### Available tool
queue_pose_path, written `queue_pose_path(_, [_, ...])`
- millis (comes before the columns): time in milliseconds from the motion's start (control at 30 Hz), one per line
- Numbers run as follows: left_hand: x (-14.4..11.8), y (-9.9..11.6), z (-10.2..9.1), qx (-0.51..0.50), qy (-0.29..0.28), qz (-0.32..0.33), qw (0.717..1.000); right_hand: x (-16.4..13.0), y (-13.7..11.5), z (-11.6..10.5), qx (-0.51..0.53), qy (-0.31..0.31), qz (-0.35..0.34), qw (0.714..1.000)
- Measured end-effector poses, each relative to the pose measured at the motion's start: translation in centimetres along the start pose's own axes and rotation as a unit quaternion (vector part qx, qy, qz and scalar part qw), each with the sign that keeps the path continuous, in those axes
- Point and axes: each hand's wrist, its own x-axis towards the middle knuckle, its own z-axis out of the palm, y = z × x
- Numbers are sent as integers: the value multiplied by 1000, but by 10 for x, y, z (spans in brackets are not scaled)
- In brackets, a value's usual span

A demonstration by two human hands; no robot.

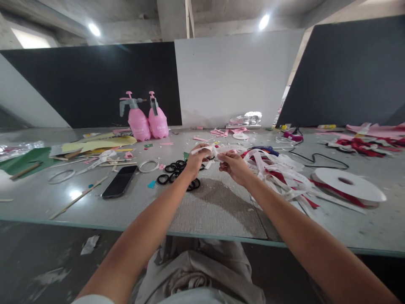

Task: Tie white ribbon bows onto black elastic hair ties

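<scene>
Ribbon (228,148), white with faint print, sits between your two hands over the middle of the table (218,215). Left hand (198,160) pinches it at the fingertips, with a strip running across the fingers; right hand (234,164) has it between thumb and fingers, just beside the left. Fingertips nearly meet; can't tell whether they touch. Something dark shows at the left fingertips; can't tell if you're holding it or it lies behind. Handling, my read: next to no weight, limp, probably satin-slick, so it would slide or twist under a loose pinch. Not fragile, but creases easily and cut ends may fray. Best hold is flat across the width, thumb pad on top, close to the fold, not out at the tail. Black loops (163,179) lie in a pile just beside your left wrist; they look soft and stretchy. Ribbon heap (297,181), white and red, is tangled by your right forearm, so loose ends could snag. White spool (351,184) lies flat farther right. Phone (120,181) is left of the loops, well apart from both hands; pink spray bottles (158,124) stand upright behind.
</scene>
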Motion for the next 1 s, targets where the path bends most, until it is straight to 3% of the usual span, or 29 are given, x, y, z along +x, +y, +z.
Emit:
queue_pose_path(200, [1, 1, -1, -7, -23, -3, 1000, 1, 1, -2, 11, 5, -4, 1000])
queue_pose_path(367, [2, -2, 1, 99, 26, 26, 994, 1, 2, 0, 16, 3, 0, 1000])
queue_pose_path(500, [3, -6, 2, 116, 49, 50, 991, -1, 1, 5, -4, 28, -48, 998])
queue_pose_path(733, [3, -8, 4, 70, 43, 60, 995, 1, 3, 7, -85, 77, -122, 986])
queue_pose_path(1000, [2, -5, 8, 58, 18, 86, 994, -1, 5, 5, -81, 41, -12, 996])
